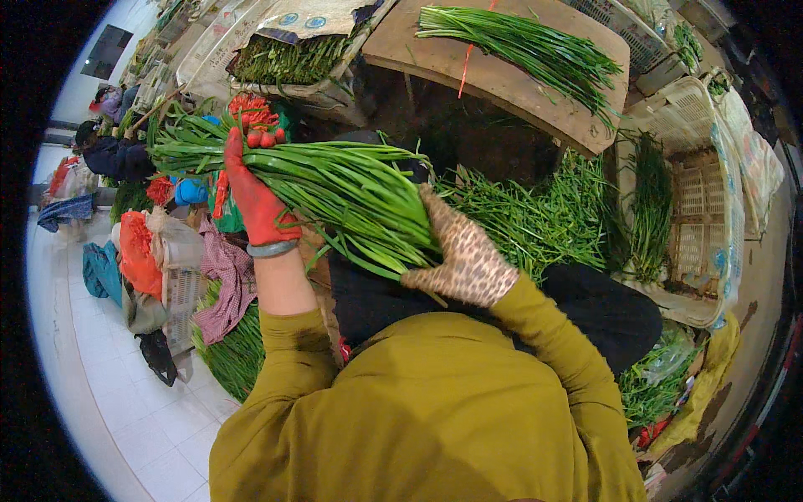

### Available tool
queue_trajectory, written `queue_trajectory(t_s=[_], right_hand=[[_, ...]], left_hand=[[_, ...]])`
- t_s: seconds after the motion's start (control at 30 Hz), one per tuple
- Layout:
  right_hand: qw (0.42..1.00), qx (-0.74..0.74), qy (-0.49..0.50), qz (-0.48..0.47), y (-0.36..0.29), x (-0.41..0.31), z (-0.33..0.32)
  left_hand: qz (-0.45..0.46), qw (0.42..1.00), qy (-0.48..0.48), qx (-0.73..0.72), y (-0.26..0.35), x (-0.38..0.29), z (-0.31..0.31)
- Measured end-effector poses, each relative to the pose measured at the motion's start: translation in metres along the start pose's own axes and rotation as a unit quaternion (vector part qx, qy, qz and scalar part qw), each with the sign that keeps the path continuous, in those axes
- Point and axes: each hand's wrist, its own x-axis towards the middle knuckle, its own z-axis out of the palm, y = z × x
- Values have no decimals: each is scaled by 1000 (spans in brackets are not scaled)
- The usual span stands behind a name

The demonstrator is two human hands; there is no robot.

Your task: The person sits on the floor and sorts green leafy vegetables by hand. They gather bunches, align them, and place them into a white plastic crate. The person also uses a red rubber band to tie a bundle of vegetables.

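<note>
My left hand (257, 194), in a red glove, grips a loose bundle of long green leaves (351, 182), which look like Chinese chives. The fingers wrap over the bundle's left part. At the bundle's right end, my right hand (467, 251), in a leopard-print glove, has its thumb and fingers around the leaves. The bundle lies roughly level above my dark-clothed lap. Beyond it, another bunch of greens (521, 47) rests on a wooden board (401, 47), with a red tie strand (466, 70) across it.
Loose green leaves (533, 213) lie beyond my right hand. A plastic crate (702, 207) with greens stands at the right, and a filled crate (332, 94) at the upper left. A checked cloth (229, 270) hangs by a white crate (182, 301). Other people (116, 154) are at the far left.
</note>
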Motion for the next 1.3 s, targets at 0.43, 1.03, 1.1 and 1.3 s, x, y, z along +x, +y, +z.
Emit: queue_trajectory(t_s=[0.43, 1.03, 1.1, 1.3], right_hand=[[958, 288, -8, -7, 32, 6, 11], [951, 114, -256, 132, 134, 62, -18], [946, 219, -232, 54, 153, 41, -28], [927, -134, -284, 207, 180, 27, -53]], left_hand=[[-15, 996, 78, 44, 22, -17, 13], [-181, 954, -57, -231, 14, 7, -65], [-175, 961, -64, -202, 12, 7, -65], [-190, 947, -123, -228, 10, 11, -57]])
